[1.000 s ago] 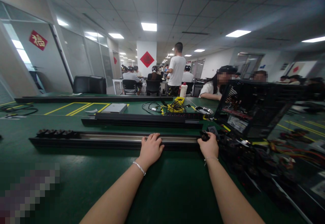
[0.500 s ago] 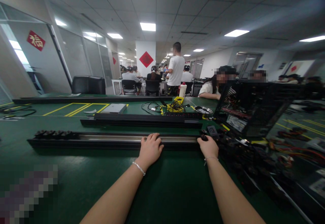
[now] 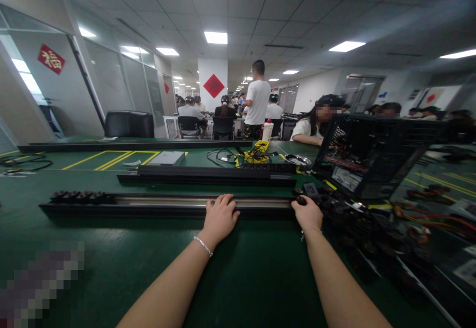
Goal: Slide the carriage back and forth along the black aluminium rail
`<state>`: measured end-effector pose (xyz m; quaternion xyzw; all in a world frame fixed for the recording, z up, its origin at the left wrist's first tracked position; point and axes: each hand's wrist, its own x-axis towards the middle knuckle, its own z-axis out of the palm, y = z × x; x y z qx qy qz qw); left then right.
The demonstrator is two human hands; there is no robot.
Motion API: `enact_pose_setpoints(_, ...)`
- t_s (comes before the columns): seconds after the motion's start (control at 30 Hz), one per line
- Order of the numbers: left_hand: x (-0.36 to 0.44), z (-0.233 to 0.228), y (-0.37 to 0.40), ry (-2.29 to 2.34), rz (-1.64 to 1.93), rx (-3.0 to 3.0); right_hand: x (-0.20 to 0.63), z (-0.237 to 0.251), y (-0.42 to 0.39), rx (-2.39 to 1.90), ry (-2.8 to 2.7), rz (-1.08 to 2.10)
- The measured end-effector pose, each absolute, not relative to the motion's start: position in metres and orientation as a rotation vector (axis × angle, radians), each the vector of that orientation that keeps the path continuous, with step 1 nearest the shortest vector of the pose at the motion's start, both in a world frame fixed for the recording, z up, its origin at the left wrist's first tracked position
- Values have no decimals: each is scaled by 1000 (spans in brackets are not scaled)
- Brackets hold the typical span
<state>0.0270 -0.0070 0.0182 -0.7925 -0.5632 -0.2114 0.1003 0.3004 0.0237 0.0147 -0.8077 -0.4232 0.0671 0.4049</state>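
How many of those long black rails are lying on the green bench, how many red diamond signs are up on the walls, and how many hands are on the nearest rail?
Long black rails: 3 (nearest, middle, far)
Red diamond signs I can make out: 3 (left, pillar, small one down the corridor)
Hands on the nearest rail: 2 (left hand, right hand)
Total: 8

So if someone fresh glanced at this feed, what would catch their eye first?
Probably the two bare forearms reaching up the middle of the green bench: the left hand rests on a long black rail lying crosswise, and the right hand is at the rail's right end by a tangle of cables. Next, the open computer case standing on the right, then the red diamond sign on the far pillar.
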Motion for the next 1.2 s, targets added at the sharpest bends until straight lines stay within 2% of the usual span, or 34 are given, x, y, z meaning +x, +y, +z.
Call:
enact_pose_setpoints(0.73, 27, 15, -4, -1634, -659, -2316, 296, 18, 18, -2024, -1030, 244)
enact_pose_setpoints(1.2, 27, 15, -3, -1630, -664, -2319, 295, 19, 19, -2108, -1190, 154)
